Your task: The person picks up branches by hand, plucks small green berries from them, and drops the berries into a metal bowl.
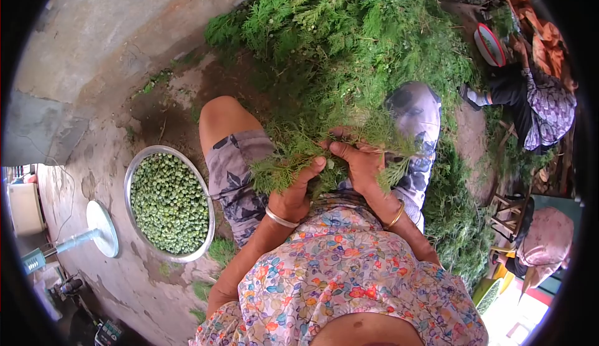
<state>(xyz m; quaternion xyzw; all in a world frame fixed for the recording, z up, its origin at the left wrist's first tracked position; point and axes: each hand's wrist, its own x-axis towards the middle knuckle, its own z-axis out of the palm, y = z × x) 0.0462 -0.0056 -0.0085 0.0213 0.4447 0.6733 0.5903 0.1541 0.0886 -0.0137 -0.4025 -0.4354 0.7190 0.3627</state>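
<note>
Above my lap, my left hand (pixel 296 191) is closed around a feathery green cypress branch (pixel 274 172), the thumb pointing up. My right hand (pixel 363 164) is beside it, thumb and fingers bent together on the leafy twigs between the hands. More green sprays stick out past its wrist. Exactly what the right fingertips pinch is too small to tell. Beyond my knees lies a big heap of cut cypress branches (pixel 349 40). A round metal basin (pixel 129 212) full of small green cones (pixel 170 204) stands on the ground to the left.
A pedestal fan (pixel 103 229) lies or stands at the far left on the concrete floor (pixel 93 159). At the right sit a person in a patterned top (pixel 549 109) near a red-rimmed basin (pixel 489 45), and another person (pixel 544 237) lower down. Branches (pixel 458 233) spread along my right side.
</note>
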